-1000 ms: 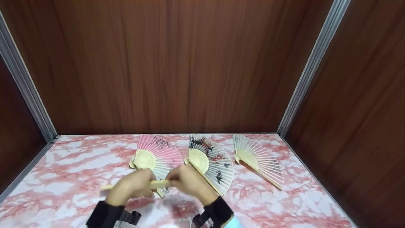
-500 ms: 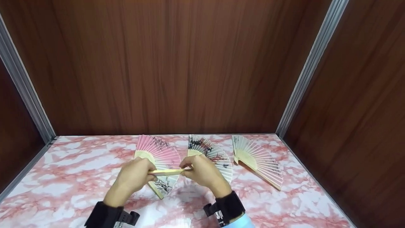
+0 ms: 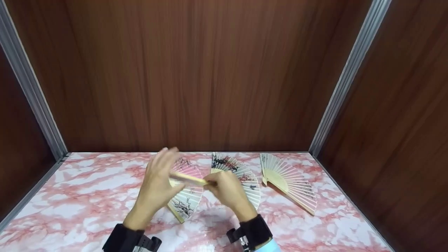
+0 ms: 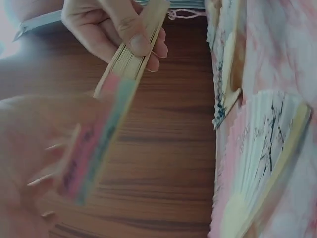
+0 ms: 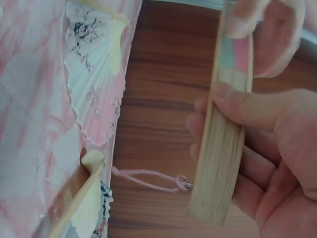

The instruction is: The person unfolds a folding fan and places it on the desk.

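Observation:
My right hand (image 3: 227,191) pinches a folded hand fan (image 5: 218,163) by its bare bamboo end, thumb on one side and fingers behind. Pink and green pleats show at the far part of the folded fan, and a pink cord loop (image 5: 148,179) hangs from its pivot end. My left hand (image 3: 156,183) is beside the other end, fingers raised and spread, thumb apart; it is blurred in the left wrist view. Beneath the hands lies a spread pink and white fan (image 3: 185,204) with dark blossom branches, partly hidden. My right hand covers part of a spread grey-white fan (image 3: 252,187) with dark and red flowers.
A third spread fan (image 3: 288,182), pale with open ribs, lies at the right of the pink and white marbled table (image 3: 70,210). Brown wood-grain panels (image 3: 217,77) with metal corner posts (image 3: 344,84) stand behind and at both sides.
My left hand has gone from gripping the folded fan to spread, raised fingers. The folded fan has come up from lower left and now tilts down toward my right hand, which still pinches it.

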The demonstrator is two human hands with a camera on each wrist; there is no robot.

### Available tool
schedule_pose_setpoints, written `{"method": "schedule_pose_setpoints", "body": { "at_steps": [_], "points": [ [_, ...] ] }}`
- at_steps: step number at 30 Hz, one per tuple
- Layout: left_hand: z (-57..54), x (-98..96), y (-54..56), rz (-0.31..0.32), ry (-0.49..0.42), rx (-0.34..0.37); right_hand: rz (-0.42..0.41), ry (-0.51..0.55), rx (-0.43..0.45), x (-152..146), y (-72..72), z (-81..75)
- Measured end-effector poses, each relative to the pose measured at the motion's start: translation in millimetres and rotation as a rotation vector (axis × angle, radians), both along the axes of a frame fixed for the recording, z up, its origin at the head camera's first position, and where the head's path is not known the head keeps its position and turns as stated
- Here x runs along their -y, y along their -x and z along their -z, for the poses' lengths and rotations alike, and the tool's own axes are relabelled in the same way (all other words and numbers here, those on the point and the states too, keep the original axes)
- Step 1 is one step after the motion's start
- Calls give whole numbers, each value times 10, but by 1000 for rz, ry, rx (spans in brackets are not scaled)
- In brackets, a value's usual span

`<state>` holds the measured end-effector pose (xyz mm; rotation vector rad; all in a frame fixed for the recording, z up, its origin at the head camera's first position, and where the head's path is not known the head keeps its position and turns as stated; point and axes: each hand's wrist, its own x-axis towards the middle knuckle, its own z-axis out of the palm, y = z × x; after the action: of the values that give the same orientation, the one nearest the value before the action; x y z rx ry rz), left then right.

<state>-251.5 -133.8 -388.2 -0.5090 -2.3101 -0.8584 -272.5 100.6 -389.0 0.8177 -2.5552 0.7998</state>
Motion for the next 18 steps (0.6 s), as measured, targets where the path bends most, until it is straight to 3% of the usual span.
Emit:
{"method": "schedule_pose_setpoints", "body": {
  "at_steps": [4, 9, 14, 18],
  "points": [
    [-26, 17, 45, 45, -340, 187, 90, 260, 91, -20, 52, -18],
    [-65, -124, 68, 126, -590, 371, 123, 557, 167, 38, 90, -36],
    [-57, -406, 113, 216, -665, 388, 70, 729, 301, 131, 67, -3],
    [-56, -555, 163, 215, -701, 342, 38, 788, 339, 213, 56, -11]
  ]
}}
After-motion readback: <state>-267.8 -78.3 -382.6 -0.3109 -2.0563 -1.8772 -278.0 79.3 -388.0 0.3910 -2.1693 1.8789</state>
